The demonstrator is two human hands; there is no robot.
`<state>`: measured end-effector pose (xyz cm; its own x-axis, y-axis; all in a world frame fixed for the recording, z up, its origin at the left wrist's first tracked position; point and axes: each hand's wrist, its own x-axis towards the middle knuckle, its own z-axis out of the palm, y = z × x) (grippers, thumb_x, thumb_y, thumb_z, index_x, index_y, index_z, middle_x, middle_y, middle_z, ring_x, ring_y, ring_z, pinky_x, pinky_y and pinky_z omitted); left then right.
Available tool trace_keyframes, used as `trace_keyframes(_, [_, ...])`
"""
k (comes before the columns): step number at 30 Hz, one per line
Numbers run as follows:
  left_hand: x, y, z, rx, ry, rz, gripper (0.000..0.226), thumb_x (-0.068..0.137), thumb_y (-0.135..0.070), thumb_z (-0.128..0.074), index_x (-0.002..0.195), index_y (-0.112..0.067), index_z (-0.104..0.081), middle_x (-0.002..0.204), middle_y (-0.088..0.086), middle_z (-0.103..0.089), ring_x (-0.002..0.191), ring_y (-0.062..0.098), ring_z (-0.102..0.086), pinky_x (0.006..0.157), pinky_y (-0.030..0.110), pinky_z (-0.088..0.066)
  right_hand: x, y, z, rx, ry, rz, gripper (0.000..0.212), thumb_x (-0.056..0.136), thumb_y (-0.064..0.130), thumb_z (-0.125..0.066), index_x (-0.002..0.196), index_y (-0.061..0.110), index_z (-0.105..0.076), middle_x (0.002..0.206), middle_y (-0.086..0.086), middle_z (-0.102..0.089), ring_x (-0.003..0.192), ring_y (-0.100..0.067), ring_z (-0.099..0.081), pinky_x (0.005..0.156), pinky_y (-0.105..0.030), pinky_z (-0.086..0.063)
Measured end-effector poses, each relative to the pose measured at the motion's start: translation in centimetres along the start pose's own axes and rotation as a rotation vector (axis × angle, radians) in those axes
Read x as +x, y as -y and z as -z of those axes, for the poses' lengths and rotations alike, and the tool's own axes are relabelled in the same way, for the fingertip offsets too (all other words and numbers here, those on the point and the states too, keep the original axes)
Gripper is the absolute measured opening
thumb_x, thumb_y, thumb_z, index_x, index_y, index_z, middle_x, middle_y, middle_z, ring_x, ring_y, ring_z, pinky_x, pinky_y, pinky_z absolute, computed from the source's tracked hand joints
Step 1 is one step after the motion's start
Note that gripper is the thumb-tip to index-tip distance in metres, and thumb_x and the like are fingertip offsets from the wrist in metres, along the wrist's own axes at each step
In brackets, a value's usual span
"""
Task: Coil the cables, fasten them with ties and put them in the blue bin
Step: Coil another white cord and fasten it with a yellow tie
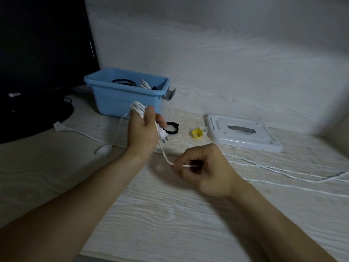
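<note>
Coiling is in hand: my left hand (144, 129) grips a bundle of loops of the white cable (138, 110), thumb clamped over the strands, with the plug (162, 136) hanging below my fingers just in front of the blue bin (120, 97). My right hand (204, 169) pinches the free run of the same cable between thumb and fingertips, low over the table (170, 214). A good length lies loose across the table to the right, and another white lead with a plug (60, 126) lies to the left. The bin holds coiled cables, one black and one white. A black tie (171, 128) and a yellow tie (197, 133) lie near the bin, beside the white lid (243, 135).

Assessment: loops should be kept equal, each laid flat against the last under my thumb. My right hand ought to let slack slide through rather than drag it, so the trailing run does not snag the lid. A short tail should be left for the tie.
</note>
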<state>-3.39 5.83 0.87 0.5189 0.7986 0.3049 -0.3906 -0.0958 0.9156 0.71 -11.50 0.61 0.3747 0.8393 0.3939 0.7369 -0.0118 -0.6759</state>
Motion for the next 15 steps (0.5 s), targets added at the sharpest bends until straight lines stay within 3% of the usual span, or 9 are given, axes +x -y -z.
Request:
trace_keyframes(6, [0.0,-1.7,0.3,-0.177,0.097,0.234,0.033,0.097,-0.014,-0.048,0.065,-0.016,-0.039,0.043,-0.005,-0.027,0.039,0.012,-0.027,0.043,0.024,-0.040,0.7,-0.4,0.3,-0.060,-0.239,-0.179,0.019,0.085,0.016,-0.073,0.067,0.019,-0.069,0.056,0.015,-0.061,0.054,-0.001,-0.056,0.057,-0.014,-0.041])
trace_keyframes(9, [-0.4,-2.1,0.2,-0.164,0.179,0.290,0.035,0.094,-0.016,-0.047,0.061,-0.017,-0.038,0.043,-0.003,-0.023,0.039,0.014,-0.023,0.044,0.024,-0.039,1.0,-1.3,0.9,-0.125,-0.334,-0.315,0.023,0.085,0.024,-0.073,0.064,0.019,-0.065,0.050,0.014,-0.054,0.051,0.000,-0.051,0.054,-0.011,-0.036])
trace_keyframes(15, [0.0,-2.2,0.7,-0.411,0.206,0.430,0.037,0.095,-0.024,-0.053,0.062,-0.020,-0.037,0.046,-0.005,-0.023,0.038,0.011,-0.025,0.044,0.021,-0.039,1.3,-1.9,1.7,-0.225,-0.483,-0.471,0.020,0.079,0.025,-0.069,0.062,0.014,-0.066,0.052,0.007,-0.059,0.056,0.001,-0.054,0.050,-0.011,-0.035])
